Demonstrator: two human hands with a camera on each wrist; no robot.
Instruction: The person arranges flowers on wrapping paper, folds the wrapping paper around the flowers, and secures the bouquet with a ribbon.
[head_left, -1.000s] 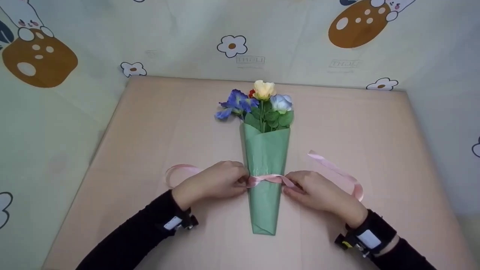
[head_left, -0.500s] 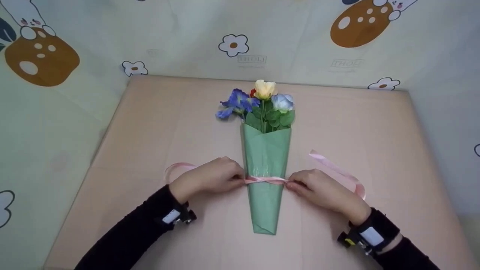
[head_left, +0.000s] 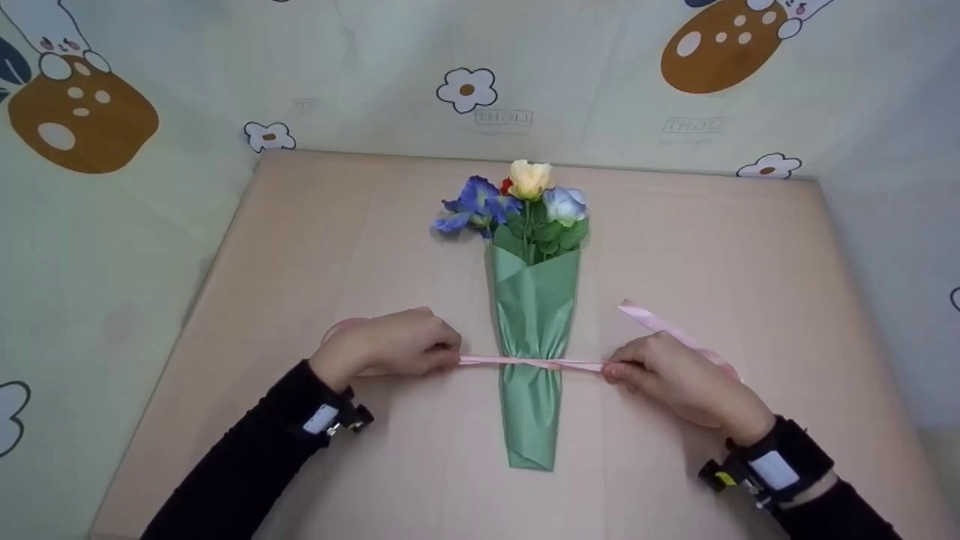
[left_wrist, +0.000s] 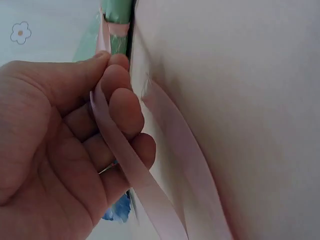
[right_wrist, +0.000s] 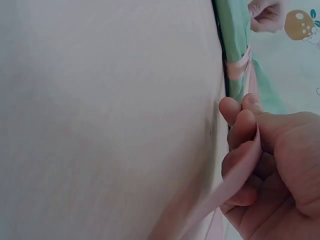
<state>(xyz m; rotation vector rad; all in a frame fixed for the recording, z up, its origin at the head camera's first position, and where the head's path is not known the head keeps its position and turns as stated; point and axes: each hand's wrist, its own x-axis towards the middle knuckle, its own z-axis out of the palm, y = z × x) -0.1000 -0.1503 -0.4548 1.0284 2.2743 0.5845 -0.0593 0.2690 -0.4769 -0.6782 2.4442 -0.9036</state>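
A bouquet wrapped in green paper [head_left: 534, 300] lies upright in the head view, with yellow, light blue, purple-blue and red flowers [head_left: 530, 180] at its top. A pink ribbon [head_left: 531, 362] crosses its lower half, pulled taut and cinching the paper into folds. My left hand [head_left: 397, 341] pinches one side of the ribbon, left of the bouquet. On the other side my right hand [head_left: 675, 375] pinches the opposite length between thumb and finger. In the left wrist view the loose ribbon tail [left_wrist: 135, 170] runs down across the fingers; the right wrist view shows another tail [right_wrist: 225, 187] trailing from the palm.
The bouquet lies on a pale pinkish-tan tabletop [head_left: 300, 247]. Behind it hangs a pale backdrop [head_left: 360, 67] printed with flowers and brown fruit. A ribbon end [head_left: 637, 311] lies on the table at the right, beyond the right hand.
Both hands have moved outward, away from the bouquet, each drawing its ribbon length. The twisted ribbon has tightened into a thin band and the green paper has gathered in at the waist.
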